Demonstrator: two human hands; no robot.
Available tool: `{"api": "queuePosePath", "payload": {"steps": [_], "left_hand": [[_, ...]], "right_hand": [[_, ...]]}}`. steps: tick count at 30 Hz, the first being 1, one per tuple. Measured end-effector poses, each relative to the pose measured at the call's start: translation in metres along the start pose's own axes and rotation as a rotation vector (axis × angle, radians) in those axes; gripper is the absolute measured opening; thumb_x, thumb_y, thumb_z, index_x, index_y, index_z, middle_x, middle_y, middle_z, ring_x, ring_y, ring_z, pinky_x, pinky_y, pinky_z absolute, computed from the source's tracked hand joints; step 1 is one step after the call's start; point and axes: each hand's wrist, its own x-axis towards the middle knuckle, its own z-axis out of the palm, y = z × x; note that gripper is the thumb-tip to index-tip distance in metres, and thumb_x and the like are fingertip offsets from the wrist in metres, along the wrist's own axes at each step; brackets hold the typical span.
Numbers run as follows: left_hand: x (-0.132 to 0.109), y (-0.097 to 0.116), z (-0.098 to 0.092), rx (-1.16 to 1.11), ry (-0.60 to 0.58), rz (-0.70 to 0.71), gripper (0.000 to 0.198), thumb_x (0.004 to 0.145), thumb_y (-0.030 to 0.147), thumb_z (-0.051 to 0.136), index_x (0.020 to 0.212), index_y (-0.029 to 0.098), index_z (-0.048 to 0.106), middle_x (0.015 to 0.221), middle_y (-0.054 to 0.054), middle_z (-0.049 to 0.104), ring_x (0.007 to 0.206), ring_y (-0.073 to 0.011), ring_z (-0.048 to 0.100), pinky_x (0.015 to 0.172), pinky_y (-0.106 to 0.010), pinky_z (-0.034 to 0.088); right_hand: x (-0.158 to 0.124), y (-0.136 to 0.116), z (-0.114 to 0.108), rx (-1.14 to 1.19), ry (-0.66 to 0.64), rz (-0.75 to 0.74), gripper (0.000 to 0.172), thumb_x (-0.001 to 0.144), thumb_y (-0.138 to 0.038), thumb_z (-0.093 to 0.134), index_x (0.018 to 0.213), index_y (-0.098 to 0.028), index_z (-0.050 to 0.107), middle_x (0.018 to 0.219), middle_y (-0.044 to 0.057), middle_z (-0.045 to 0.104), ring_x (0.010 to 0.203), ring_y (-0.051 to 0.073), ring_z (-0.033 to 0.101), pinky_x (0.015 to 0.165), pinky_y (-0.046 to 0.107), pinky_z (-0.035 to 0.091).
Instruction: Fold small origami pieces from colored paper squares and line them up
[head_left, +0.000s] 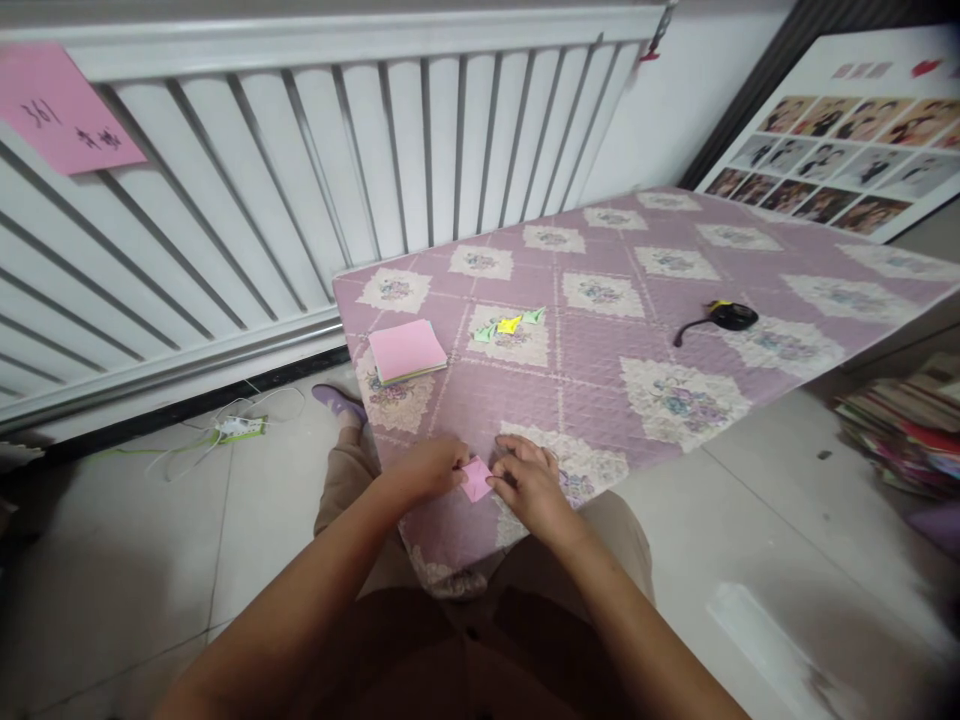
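A small square of folded pink paper (475, 482) lies near the front corner of the table, between my two hands. My left hand (442, 466) pinches its left edge, thumb and fingers closed. At the right corner, my right hand (529, 480) pinches the paper between thumb and index finger. Creases run across the square. Beyond my left hand sits a stack of coloured paper sheets (407, 350), pink on top. Farther back are a yellow folded paper piece (509, 324) and two green folded paper pieces (484, 333) in a row.
A patterned purple tablecloth (592, 385) covers the table. A black object with a cord (733, 317) rests toward the right. Behind stands a white radiator (420, 150) with a pink note (64, 110). A photo board (847, 140) leans at the back right; a power strip (238, 428) lies on the floor.
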Motion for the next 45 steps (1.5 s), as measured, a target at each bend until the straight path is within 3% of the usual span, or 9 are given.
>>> {"api": "queuePosePath", "payload": {"steps": [5,9,13,16,29,38,45], "left_hand": [[0.003,-0.004,0.000,0.003,-0.010,0.037,0.008,0.080,0.016,0.054,0.084,0.019,0.061,0.085,-0.001,0.061,0.075,-0.0163,0.055,0.067,-0.025,0.040],[0.001,-0.003,0.000,0.028,0.008,0.070,0.009,0.085,0.018,0.051,0.084,0.019,0.060,0.087,-0.002,0.061,0.078,-0.0165,0.055,0.070,-0.025,0.041],[-0.003,-0.004,0.004,0.071,0.023,0.100,0.015,0.091,0.020,0.046,0.088,0.018,0.061,0.092,-0.003,0.060,0.084,-0.0174,0.055,0.074,-0.027,0.042],[-0.005,-0.007,0.011,0.115,0.026,0.121,0.019,0.093,0.019,0.044,0.087,0.018,0.061,0.093,-0.004,0.059,0.086,-0.0181,0.054,0.076,-0.028,0.043],[-0.021,-0.010,0.027,0.279,0.080,0.176,0.025,0.096,0.015,0.037,0.091,0.019,0.061,0.094,-0.005,0.055,0.081,-0.0190,0.050,0.069,-0.030,0.041],[-0.024,-0.008,0.028,0.361,0.094,0.227,0.021,0.096,0.016,0.040,0.091,0.018,0.060,0.089,-0.006,0.056,0.081,-0.0201,0.050,0.066,-0.031,0.041],[-0.029,-0.006,0.029,0.341,0.119,0.242,0.023,0.097,0.017,0.037,0.099,0.017,0.060,0.094,-0.008,0.057,0.083,-0.0200,0.051,0.070,-0.033,0.044]], "right_hand": [[0.000,-0.004,-0.001,-0.075,0.037,-0.046,0.003,0.080,-0.022,0.062,0.077,-0.024,0.061,0.123,0.006,0.057,0.121,0.028,0.044,0.096,0.049,0.025],[0.000,-0.008,0.000,-0.169,0.058,-0.118,0.003,0.083,-0.023,0.062,0.080,-0.023,0.063,0.107,0.006,0.062,0.104,0.024,0.051,0.088,0.040,0.030],[-0.002,-0.008,0.004,-0.217,0.044,-0.164,0.015,0.090,-0.025,0.054,0.077,-0.022,0.062,0.082,0.005,0.062,0.082,0.021,0.051,0.078,0.035,0.033],[-0.003,-0.006,0.005,-0.241,0.024,-0.226,0.026,0.094,-0.024,0.045,0.076,-0.021,0.062,0.074,0.004,0.059,0.076,0.019,0.050,0.076,0.034,0.033],[-0.004,-0.004,-0.005,-0.272,-0.073,-0.398,0.025,0.094,-0.015,0.044,0.082,-0.023,0.064,0.076,0.002,0.059,0.077,0.018,0.050,0.077,0.032,0.036],[-0.005,-0.007,-0.009,-0.276,-0.131,-0.376,0.030,0.097,-0.018,0.038,0.088,-0.023,0.066,0.078,0.003,0.061,0.077,0.019,0.051,0.076,0.033,0.040],[-0.010,-0.002,-0.009,-0.204,-0.118,-0.368,0.023,0.094,-0.016,0.044,0.102,-0.024,0.065,0.090,0.004,0.065,0.084,0.019,0.055,0.079,0.034,0.044]]}}
